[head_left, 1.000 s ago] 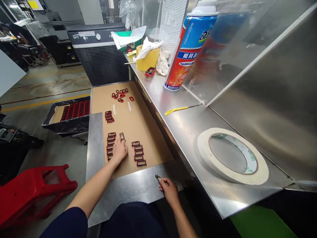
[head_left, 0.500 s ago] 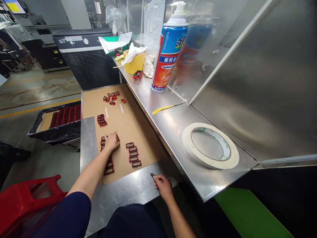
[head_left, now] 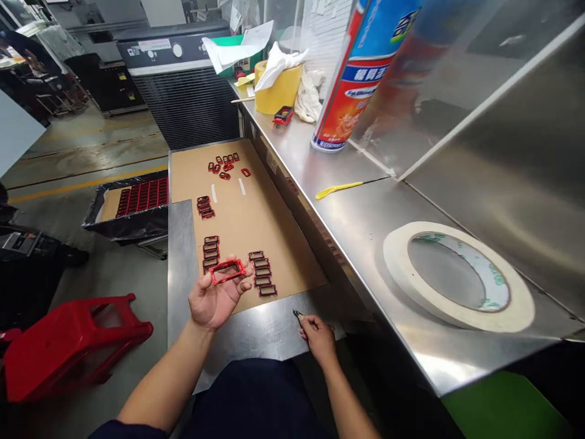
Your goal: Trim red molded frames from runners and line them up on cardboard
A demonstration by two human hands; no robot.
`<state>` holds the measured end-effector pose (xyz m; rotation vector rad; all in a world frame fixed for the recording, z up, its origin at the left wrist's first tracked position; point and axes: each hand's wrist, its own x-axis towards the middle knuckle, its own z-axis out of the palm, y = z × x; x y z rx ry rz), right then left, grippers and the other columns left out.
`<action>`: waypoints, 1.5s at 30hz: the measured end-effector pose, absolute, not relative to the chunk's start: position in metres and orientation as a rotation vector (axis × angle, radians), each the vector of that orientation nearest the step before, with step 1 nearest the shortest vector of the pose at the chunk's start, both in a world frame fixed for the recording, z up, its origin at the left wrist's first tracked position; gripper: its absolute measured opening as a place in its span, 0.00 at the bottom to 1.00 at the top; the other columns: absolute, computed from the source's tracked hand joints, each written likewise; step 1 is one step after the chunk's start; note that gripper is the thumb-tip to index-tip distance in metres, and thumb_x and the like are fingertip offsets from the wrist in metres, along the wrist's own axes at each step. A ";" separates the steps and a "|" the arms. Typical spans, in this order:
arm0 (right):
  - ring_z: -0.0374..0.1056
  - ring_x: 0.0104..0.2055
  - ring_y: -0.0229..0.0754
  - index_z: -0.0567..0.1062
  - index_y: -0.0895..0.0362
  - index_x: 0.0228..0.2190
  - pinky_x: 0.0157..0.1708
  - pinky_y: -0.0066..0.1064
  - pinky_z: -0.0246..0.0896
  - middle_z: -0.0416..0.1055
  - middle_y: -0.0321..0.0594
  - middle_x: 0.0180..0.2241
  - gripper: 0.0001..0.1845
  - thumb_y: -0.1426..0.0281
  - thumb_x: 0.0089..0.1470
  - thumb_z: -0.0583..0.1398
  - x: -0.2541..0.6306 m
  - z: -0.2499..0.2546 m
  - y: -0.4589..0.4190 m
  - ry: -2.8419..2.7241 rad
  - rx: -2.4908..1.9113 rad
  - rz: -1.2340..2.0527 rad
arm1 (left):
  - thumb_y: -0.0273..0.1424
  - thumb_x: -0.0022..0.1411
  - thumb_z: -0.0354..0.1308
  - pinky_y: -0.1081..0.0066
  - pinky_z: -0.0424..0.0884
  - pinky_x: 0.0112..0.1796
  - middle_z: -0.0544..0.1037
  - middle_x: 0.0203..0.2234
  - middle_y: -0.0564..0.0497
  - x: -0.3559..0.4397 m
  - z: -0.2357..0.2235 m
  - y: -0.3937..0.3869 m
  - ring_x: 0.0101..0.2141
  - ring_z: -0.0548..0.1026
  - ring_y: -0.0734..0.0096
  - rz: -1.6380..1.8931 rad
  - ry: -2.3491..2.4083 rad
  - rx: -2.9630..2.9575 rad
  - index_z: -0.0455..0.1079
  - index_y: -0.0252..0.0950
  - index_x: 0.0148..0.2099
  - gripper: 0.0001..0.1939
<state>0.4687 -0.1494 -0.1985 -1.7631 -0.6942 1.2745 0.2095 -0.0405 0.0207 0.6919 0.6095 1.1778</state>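
Note:
My left hand (head_left: 214, 303), palm turned up, grips a red rectangular frame (head_left: 227, 264) by its ends between thumb and fingers, raised above the cardboard. Low over the metal table edge, my right hand (head_left: 320, 336) is closed on a small tool with a dark tip (head_left: 297, 313); most of the tool is hidden in the fingers. Beyond the left hand lies a column of red-and-black frames (head_left: 211, 247), partly covered by that hand. A second column of frames (head_left: 262, 272) rests on the cardboard sheet (head_left: 237, 225) between the two hands.
A raised metal shelf (head_left: 347, 244) runs along the right, bearing a tape roll (head_left: 397, 256), a yellow-handled tool (head_left: 340, 188), a spray can (head_left: 340, 116) and a yellow roll (head_left: 278, 88). More frames (head_left: 205, 207) lie farther back. A red stool (head_left: 68, 335) and a lined crate (head_left: 123, 235) stand left.
My left hand has come back from the column of frames and turned palm up, lifting one red frame. The right hand still holds its tool. The view has shifted.

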 end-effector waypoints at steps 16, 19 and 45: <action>0.67 0.24 0.40 0.74 0.62 0.30 0.23 0.23 0.63 0.67 0.39 0.21 0.37 0.39 0.37 0.67 0.470 -0.202 -0.152 -0.698 -1.782 1.245 | 0.47 0.59 0.58 0.58 0.74 0.47 0.76 0.52 0.43 0.207 0.021 -0.088 0.50 0.76 0.52 1.136 0.499 0.450 0.73 0.39 0.53 0.24; 0.68 0.24 0.40 0.74 0.63 0.30 0.23 0.23 0.63 0.68 0.39 0.20 0.38 0.39 0.37 0.67 0.469 -0.199 -0.152 -0.694 -1.791 1.239 | 0.44 0.62 0.57 0.63 0.74 0.47 0.77 0.53 0.43 0.208 0.024 -0.091 0.50 0.77 0.56 1.106 0.385 0.377 0.74 0.38 0.54 0.23; 0.67 0.23 0.40 0.74 0.62 0.28 0.21 0.24 0.63 0.68 0.39 0.21 0.37 0.38 0.38 0.67 0.472 -0.206 -0.152 -0.714 -1.810 1.203 | 0.35 0.52 0.67 0.58 0.72 0.49 0.69 0.60 0.44 0.200 0.010 -0.105 0.59 0.66 0.49 1.182 0.389 0.640 0.68 0.42 0.61 0.33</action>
